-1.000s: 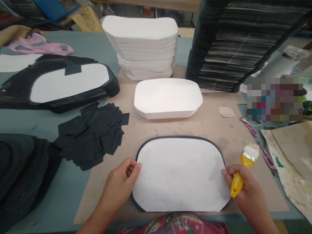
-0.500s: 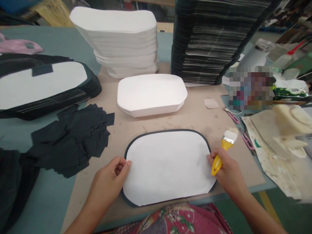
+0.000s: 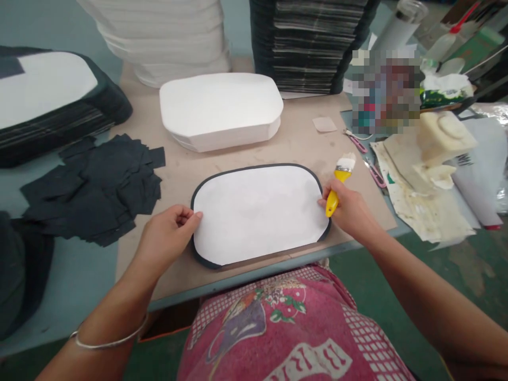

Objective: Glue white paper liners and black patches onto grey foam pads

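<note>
A white rounded panel (image 3: 257, 211) with a dark border lies flat before me, near the table's front edge. My left hand (image 3: 172, 227) pinches its left edge, thumb on the white face and fingers curled. At the opposite end, my right hand (image 3: 345, 206) is closed around a yellow-handled paintbrush (image 3: 334, 197), bristles pointing away from me. The thumb and fingertips of that hand also touch the panel's right edge. Behind the panel sits a low stack of white sheets (image 3: 222, 106) of similar shape. Left of it is a loose heap of small dark fabric pieces (image 3: 99, 188).
Tall stacks of white sheets (image 3: 166, 37) and dark-edged panels (image 3: 313, 47) stand at the back. Another dark-edged stack (image 3: 47, 90) is at left. On the right lie pink-handled snips (image 3: 375, 174), a stained cloth (image 3: 420, 196) and a cream plastic container (image 3: 444, 135).
My view has tilted down, so everything sits higher in the picture and more of the apron shows. Both hands keep their places at the panel's edges; the brush stays in my right hand.
</note>
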Tool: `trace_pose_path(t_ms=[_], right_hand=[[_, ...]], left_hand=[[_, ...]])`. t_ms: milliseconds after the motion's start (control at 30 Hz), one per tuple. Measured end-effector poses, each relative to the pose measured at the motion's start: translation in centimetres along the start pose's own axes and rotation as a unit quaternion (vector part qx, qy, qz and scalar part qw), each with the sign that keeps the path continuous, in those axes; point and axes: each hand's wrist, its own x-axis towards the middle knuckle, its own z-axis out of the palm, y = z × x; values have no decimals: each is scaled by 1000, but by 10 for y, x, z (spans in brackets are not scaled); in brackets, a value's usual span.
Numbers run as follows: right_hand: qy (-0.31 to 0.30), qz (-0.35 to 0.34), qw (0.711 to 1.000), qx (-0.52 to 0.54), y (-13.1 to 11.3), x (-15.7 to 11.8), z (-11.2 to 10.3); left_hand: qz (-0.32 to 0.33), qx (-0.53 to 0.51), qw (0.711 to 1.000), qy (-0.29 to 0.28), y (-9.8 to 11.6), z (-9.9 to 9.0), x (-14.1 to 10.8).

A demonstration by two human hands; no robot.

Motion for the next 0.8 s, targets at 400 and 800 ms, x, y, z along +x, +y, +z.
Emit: trace_pose_path(t_ms=[400, 800], right_hand=[[20, 15, 998, -66, 23, -4, 10], [18, 17, 998, -61, 27, -5, 11]], left_hand=[[80, -78, 993, 34, -11, 9, 0], [73, -26, 997, 28, -10, 7, -5]])
